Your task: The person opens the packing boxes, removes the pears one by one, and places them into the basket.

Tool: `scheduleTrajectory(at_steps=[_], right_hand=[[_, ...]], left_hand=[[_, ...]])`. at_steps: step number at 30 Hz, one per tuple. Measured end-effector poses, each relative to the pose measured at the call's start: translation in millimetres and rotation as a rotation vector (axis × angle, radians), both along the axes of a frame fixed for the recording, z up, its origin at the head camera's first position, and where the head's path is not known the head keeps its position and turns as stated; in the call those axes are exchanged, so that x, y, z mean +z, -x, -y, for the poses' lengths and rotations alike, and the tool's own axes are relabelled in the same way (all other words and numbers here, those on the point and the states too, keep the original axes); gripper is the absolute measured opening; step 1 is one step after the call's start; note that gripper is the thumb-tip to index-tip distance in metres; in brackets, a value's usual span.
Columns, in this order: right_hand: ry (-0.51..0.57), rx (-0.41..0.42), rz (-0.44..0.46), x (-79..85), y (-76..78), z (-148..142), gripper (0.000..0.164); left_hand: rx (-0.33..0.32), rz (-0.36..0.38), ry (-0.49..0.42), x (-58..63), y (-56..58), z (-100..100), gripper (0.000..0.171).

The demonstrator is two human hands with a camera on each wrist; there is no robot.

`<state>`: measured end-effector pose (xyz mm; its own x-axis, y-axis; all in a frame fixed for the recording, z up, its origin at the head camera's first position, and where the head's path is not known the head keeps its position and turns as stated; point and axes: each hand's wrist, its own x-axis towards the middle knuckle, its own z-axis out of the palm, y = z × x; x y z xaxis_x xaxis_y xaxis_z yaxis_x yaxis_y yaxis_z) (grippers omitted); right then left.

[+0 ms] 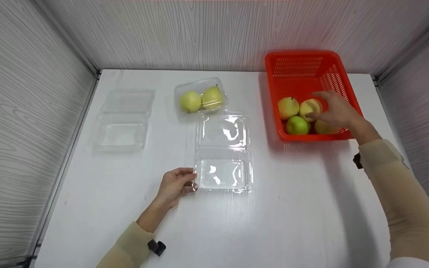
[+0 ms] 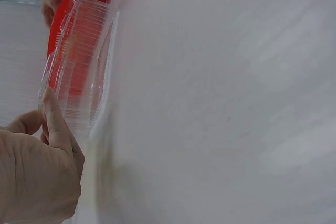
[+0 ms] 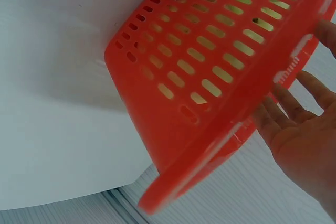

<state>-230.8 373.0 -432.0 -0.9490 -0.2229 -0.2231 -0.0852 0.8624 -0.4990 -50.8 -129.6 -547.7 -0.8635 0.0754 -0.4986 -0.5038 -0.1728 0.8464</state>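
Left hand (image 1: 172, 186) pinching a clear container (image 1: 222, 174), probably light and flexible, by its eight-o'clock rim (image 1: 197, 163), the best hold; right hand (image 1: 334, 109) unclenched.

I see the left hand (image 1: 172, 186) pinching an open box (image 1: 222, 174), the right hand (image 1: 333, 110) over fruit (image 1: 297, 126) in the basket (image 1: 292, 85).

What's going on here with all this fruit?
A person's left hand holds the left edge of an open clear box on the white table. Their right hand, fingers apart, is over the fruit in a red basket. Farther back, another clear box contains two yellow-green fruits; a second open box sits at the left.
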Motion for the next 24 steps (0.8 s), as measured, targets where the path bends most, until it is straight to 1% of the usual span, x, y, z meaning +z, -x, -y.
scheduleTrajectory(at_steps=[3,8,12,15,20,22,24], right_hand=[[0.042,-0.002,-0.045,8.1,-7.7,5,0.080],[0.122,-0.025,-0.081,19.7,-23.1,19,0.079],[0.198,-0.073,-0.118,26.5,-36.5,34,0.074],[0.285,-0.122,-0.159,30.8,-47.2,48,0.067],[0.419,-0.172,-0.200,32.5,-65.7,70,0.055],[0.468,-0.186,-0.194,30.7,-73.8,78,0.053],[0.528,-0.198,-0.166,28.1,-82.2,84,0.052]], left_hand=[[-0.003,0.005,0.007,0.4,-0.1,0,0.027],[-0.007,0.008,0.021,1.7,-0.8,0,0.027],[0.004,0.014,0.016,1.5,-0.3,-1,0.026],[0.008,0.019,0.025,1.8,0.0,-1,0.025],[0.002,0.025,0.051,2.6,-0.4,-1,0.025],[0.000,0.026,0.054,2.6,-0.5,-1,0.025],[0.001,0.024,0.056,2.9,-0.5,-1,0.025]])
